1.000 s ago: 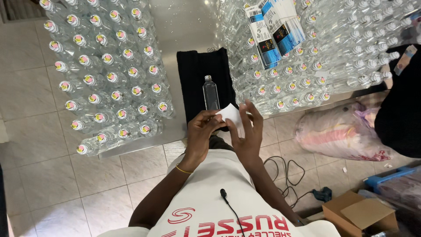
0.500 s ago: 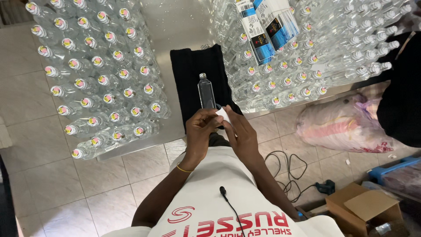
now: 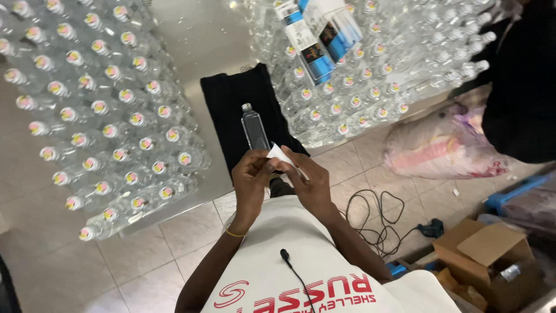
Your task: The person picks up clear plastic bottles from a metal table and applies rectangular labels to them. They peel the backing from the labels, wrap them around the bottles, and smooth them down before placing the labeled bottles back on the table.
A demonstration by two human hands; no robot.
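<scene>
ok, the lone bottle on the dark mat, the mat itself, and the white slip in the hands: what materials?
Bottle: clear, glossy, see-through; plastic or glass, cannot tell. Mat: black, matte, soft-looking with faint ribbing, likely cloth. White slip: thin, flat, matte, probably paper or a label, pinched between left hand and right hand. Table: shiny, reflective, looks like metal.

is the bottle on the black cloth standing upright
No, the clear bottle lies flat on the black cloth, its cap pointing away from the person.
</scene>
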